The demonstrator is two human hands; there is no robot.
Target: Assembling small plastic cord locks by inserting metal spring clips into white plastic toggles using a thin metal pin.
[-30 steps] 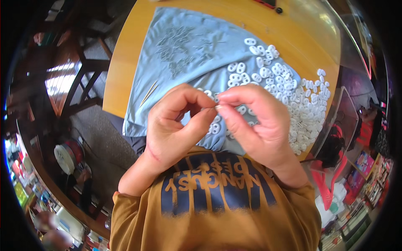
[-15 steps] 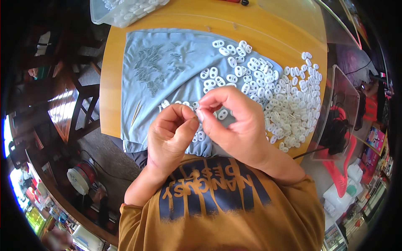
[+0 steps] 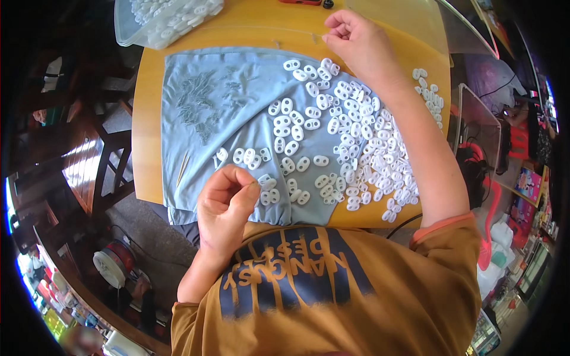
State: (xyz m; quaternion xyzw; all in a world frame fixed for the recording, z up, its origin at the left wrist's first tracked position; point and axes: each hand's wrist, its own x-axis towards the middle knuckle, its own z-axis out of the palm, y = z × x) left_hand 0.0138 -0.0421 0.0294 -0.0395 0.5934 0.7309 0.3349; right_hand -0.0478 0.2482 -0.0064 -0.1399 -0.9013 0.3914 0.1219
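A red-and-white reel [image 3: 111,261] stands on the floor, well left of the blue cloth [image 3: 261,71], which lies over part of the yellow wooden table [image 3: 148,118]. Beyond the cloth's far left corner is a clear plastic bin [image 3: 132,37] of white pieces. Two thin tan sticks [image 3: 183,169] lie near the cloth's left edge, with a scatter of small grey-green slivers [image 3: 199,98] farther up the cloth. The left hand [image 3: 224,207] hovers over the cloth's near edge, thumb and forefinger pinched together; whether anything is between the tips cannot be told. Around and right of it, white two-hole oval pieces [image 3: 312,124] lie over the cloth's middle and right side. The right hand [image 3: 360,47] is beyond the cloth's far edge, fingers curled; its grip cannot be made out. Many more white pieces [image 3: 383,172] spill past the cloth's right edge, and well right of it stands a clear plastic panel [image 3: 478,127].
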